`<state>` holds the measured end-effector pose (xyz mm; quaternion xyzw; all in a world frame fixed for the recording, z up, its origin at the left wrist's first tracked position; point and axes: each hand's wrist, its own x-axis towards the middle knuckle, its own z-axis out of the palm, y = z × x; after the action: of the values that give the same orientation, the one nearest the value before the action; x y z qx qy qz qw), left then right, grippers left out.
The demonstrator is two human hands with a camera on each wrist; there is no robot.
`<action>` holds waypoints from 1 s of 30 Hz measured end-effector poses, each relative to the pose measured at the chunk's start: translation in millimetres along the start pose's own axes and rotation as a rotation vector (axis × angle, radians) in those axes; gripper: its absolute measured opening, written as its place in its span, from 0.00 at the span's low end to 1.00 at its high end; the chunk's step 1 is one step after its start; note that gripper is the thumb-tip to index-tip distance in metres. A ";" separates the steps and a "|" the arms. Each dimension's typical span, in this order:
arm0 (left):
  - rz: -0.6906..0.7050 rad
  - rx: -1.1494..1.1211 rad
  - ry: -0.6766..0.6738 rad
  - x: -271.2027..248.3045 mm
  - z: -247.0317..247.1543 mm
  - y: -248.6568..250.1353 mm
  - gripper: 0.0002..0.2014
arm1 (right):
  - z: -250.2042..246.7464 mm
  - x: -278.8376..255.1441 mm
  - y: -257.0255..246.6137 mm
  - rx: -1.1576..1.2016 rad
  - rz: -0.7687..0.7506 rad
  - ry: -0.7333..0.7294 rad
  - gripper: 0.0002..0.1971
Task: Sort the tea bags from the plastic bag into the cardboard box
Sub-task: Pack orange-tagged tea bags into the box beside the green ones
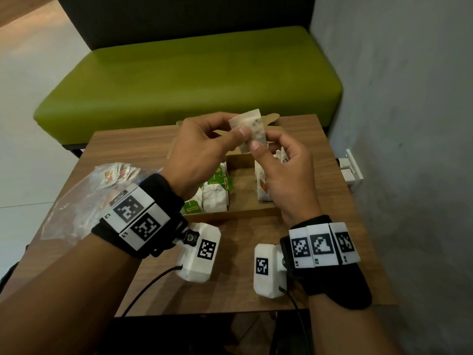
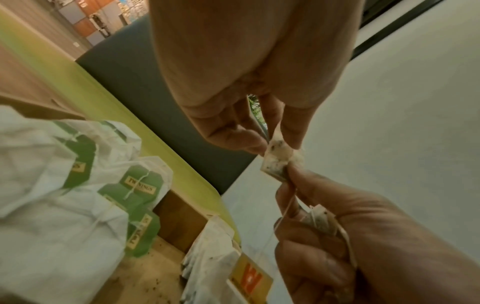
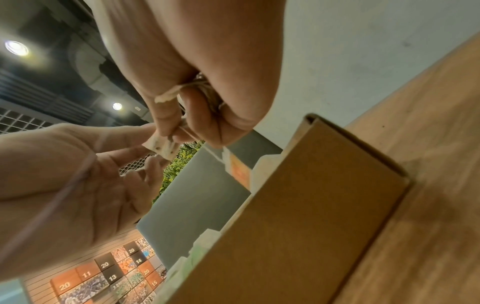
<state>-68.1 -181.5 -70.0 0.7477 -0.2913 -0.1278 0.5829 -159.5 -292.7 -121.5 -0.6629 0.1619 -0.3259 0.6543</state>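
Observation:
Both hands hold a white speckled tea bag (image 1: 249, 126) in the air above the open cardboard box (image 1: 230, 213). My left hand (image 1: 236, 131) pinches it between thumb and fingers, as the left wrist view shows on the tea bag (image 2: 276, 162). My right hand (image 1: 258, 147) pinches its lower edge with the fingers curled. More speckled paper and a string (image 2: 319, 222) sit inside that hand. Green-tagged tea bags (image 1: 215, 193) stand at the box's left side, orange-tagged tea bags (image 1: 263, 185) at its right. The plastic bag (image 1: 76, 201) lies at the table's left, holding red-tagged tea bags (image 1: 117, 174).
The box stands on a small wooden table (image 1: 230, 285). A green bench (image 1: 192, 80) runs behind it. A grey wall (image 1: 409, 124) is close on the right, with a white socket and plugs (image 1: 350, 167). The box's lid flap (image 1: 271, 117) stands up at the back.

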 end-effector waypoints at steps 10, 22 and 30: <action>0.005 -0.015 0.087 9.9 -3.9 11.9 0.12 | 3.4 -1.9 3.4 -0.120 0.043 -0.171 0.09; 0.074 -0.103 -0.022 8.9 -15.0 17.5 0.15 | -1.2 -2.3 1.7 -0.114 0.099 -0.221 0.16; 0.189 0.101 -0.209 1.6 -16.7 7.2 0.14 | -4.3 -1.4 -10.2 0.290 0.365 -0.198 0.12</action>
<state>-60.1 -170.2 -58.2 0.7279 -0.4257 -0.1347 0.5203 -165.5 -294.2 -112.2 -0.5506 0.1653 -0.1556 0.8033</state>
